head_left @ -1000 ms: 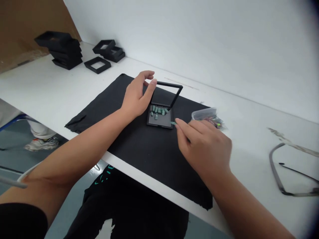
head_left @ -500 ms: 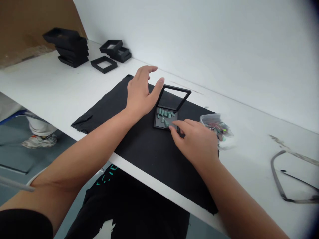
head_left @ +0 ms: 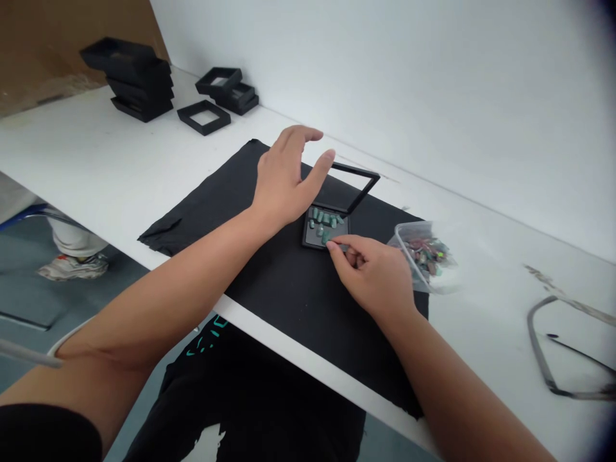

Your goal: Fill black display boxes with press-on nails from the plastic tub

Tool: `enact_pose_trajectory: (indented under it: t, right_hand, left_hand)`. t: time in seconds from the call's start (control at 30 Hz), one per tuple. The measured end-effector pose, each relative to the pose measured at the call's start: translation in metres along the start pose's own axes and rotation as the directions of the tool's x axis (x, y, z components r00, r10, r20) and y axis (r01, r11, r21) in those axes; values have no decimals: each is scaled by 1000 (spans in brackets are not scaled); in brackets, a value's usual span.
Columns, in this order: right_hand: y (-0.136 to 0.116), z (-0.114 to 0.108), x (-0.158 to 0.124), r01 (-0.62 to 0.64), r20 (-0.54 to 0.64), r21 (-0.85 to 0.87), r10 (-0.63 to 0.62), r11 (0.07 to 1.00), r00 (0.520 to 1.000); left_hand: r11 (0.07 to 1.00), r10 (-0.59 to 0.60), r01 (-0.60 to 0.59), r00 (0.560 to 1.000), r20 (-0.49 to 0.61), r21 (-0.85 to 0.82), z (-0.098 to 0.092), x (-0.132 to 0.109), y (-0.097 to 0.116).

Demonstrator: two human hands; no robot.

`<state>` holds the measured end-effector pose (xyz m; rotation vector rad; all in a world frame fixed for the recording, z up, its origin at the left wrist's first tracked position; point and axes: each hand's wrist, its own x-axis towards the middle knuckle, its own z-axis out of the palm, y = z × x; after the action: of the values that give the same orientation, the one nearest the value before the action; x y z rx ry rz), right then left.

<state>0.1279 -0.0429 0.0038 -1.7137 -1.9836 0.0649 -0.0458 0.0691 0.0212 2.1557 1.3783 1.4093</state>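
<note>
Several green stones (head_left: 326,218) down in the black case (head_left: 307,234); part of its grey bed bare, lid (head_left: 364,194) up. My right hand (head_left: 382,273): thumb and forefinger together at the nearest stone (head_left: 326,236), grip unclear. Left hand (head_left: 283,176) spread, holding nothing. Plenty left in the tub (head_left: 414,262).

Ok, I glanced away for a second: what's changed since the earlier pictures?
The right hand has moved a green stone leftward from the right edge of the box into it, near the front; whether it has let go is unclear. The left hand has opened wider by the lid. The lid stands raised, as before, and the other stones and the tub look unmoved.
</note>
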Motion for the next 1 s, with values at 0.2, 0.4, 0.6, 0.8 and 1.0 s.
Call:
enact_pose_trajectory:
  t: [0.2, 0.4, 0.6, 0.8, 1.0]
  right_hand:
    - [-1, 2, -1, 152, -28, 37, -151, 988, 988]
    - [1, 1, -1, 143, 28, 28, -144, 989, 989]
    - [8, 3, 0, 127, 47, 73, -130, 989, 990]
    - [11, 3, -1, 150, 54, 55, -153, 987, 987]
    - [11, 2, -1, 128, 62, 2, -128, 992, 990]
  left_hand:
    - [1000, 7, -9, 997, 81, 27, 0, -2, 5]
    - [999, -38, 33, 982, 185, 30, 2, -5, 8]
    - [999, -34, 36, 970, 239, -5, 6, -7, 8]
    - [999, -37, 43, 970, 239, -24, 6, -7, 6]
    - [998, 8, 4, 976, 218, -55, 7, -6, 3]
